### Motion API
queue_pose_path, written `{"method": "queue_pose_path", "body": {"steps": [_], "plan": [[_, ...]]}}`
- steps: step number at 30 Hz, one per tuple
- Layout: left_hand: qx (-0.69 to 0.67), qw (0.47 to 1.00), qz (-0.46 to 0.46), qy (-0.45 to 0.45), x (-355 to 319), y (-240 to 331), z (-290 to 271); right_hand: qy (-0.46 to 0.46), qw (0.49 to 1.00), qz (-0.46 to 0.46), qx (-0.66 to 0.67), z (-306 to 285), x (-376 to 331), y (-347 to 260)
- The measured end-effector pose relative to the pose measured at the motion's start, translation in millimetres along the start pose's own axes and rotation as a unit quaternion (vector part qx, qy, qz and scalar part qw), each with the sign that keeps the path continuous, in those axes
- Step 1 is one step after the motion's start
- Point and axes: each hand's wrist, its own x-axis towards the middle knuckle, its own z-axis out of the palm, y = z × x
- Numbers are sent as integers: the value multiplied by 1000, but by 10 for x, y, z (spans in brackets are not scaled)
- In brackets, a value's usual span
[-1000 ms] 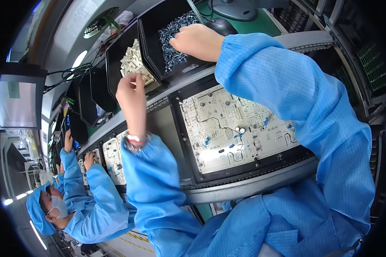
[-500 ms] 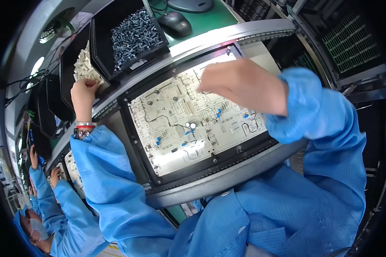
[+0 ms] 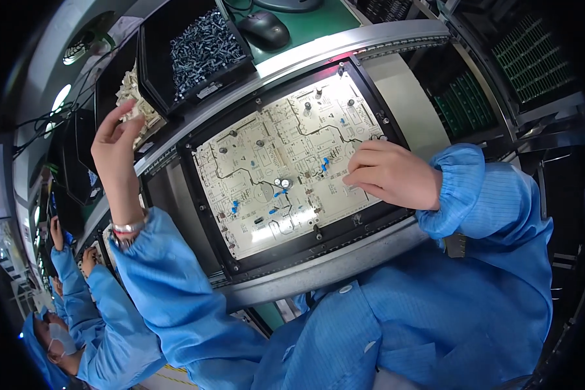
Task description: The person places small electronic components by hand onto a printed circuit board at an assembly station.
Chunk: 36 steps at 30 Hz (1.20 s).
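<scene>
Below me lies a pale printed circuit board (image 3: 240, 185) in a black frame (image 3: 276, 257), with blue components, black capacitors and two white-topped round capacitors in place. Over its right part, my right hand (image 3: 396, 174) is closed, thumb and fingertips pinched together close to the board's surface. Whatever sits between those fingertips is hidden. My left hand (image 3: 115, 144) is raised at the near edge of a black bin of white connectors (image 3: 142, 107), its thumb and index finger apart. I see nothing held in it.
A black bin of dark small components (image 3: 205, 55) stands beyond the board, beside a black computer mouse (image 3: 264, 30) on a green surface (image 3: 318, 26). Metal rails (image 3: 325, 250) edge the line. At the left, a co-worker in blue (image 3: 110, 325) reaches over another board.
My right hand has come down and right from above the board's upper part to its right side. My left hand has spread its fingers and shifted left slightly at the connector bin.
</scene>
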Motion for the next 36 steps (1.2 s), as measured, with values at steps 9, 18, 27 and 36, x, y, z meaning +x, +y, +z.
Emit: {"method": "queue_pose_path", "body": {"steps": [9, 18, 27, 36], "plan": [[-171, 965, -30, -195, -679, 531, 400, 22, 998, -19, -57, 94, 54, -77], [-198, 943, -3, -268, -950, 702, 887, 41, 999, -31, -12, 155, 54, -22], [-131, 931, -8, -340, -1016, 604, 1701, 107, 989, -98, -27, -6, -24, 18], [43, 930, 111, -348, -1047, 494, 2091, 298, 951, 81, -12, -649, -408, 513]]}}
